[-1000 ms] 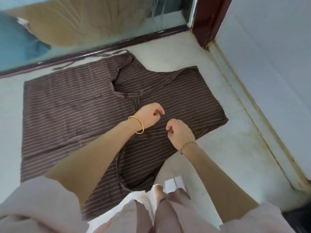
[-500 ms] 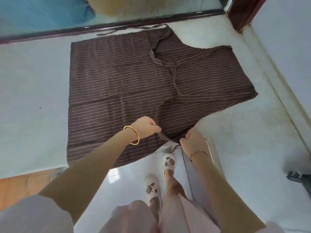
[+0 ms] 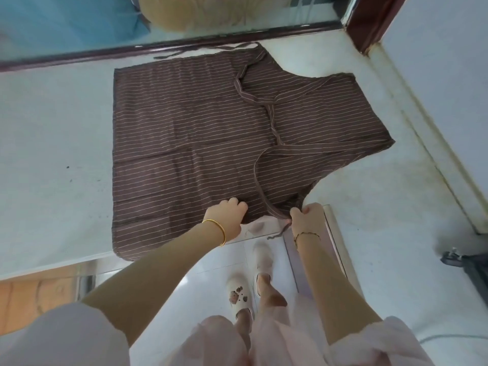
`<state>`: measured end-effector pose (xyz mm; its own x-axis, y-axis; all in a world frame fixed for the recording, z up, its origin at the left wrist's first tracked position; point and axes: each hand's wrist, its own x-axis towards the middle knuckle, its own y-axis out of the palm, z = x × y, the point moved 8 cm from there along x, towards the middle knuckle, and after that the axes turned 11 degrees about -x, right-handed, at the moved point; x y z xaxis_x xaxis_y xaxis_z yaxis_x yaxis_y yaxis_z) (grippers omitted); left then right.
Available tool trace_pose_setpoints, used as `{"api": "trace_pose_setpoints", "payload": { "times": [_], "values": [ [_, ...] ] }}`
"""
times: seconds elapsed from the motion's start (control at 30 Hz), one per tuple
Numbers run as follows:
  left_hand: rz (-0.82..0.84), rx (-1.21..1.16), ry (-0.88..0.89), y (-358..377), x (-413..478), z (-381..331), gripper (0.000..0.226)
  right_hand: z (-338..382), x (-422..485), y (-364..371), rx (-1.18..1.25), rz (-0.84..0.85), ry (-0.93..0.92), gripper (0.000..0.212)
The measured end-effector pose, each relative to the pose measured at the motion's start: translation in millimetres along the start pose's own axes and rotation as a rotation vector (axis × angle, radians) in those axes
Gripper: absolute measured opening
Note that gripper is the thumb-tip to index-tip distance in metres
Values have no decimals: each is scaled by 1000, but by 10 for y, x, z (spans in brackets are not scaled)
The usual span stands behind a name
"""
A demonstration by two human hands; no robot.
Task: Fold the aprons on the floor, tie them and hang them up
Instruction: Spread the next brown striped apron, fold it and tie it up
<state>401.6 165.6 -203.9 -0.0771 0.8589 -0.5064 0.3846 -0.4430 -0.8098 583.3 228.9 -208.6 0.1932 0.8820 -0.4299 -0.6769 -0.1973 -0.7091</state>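
A brown apron (image 3: 190, 143) with thin pale stripes lies spread flat on the pale floor, bib end to the right. Its neck strap (image 3: 273, 128) curls across the cloth in a loop, and a waist tie (image 3: 211, 50) trails at the far edge. My left hand (image 3: 227, 216), wearing a gold bangle, grips the apron's near edge with curled fingers. My right hand (image 3: 306, 216) pinches the near corner where the strap loop (image 3: 260, 186) and a short tie end (image 3: 277, 235) meet.
A dark-framed glass door (image 3: 158, 47) runs along the far side, with a red-brown post (image 3: 369, 19) at its right end. A white wall (image 3: 449, 101) bounds the right. My feet in white slippers (image 3: 239, 294) stand on shiny tile just behind the apron. A dark wheeled object (image 3: 467, 262) sits right.
My hands have moved from the apron's middle back to its near edge and now grip the cloth there. The view has pulled back, so the whole apron shows.
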Motion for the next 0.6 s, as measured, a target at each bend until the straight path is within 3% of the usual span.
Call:
{"api": "trace_pose_setpoints", "payload": {
  "times": [0.13,0.2,0.37,0.47,0.6],
  "values": [
    [-25,-153,-68,-163,-66,82,28,135,-100,-61,142,-59,-143,18],
    [-58,-173,-82,-238,-88,116,33,307,-173,-120,134,-80,-264,3],
    [-145,-235,-94,-351,-71,187,40,515,-208,-136,69,50,-356,32],
    [-130,-318,-76,-349,-55,207,36,669,-230,-149,-194,94,-459,41],
    [-149,-85,7,-397,-83,189,67,888,-307,-177,-662,-8,-640,40]
  ]
}}
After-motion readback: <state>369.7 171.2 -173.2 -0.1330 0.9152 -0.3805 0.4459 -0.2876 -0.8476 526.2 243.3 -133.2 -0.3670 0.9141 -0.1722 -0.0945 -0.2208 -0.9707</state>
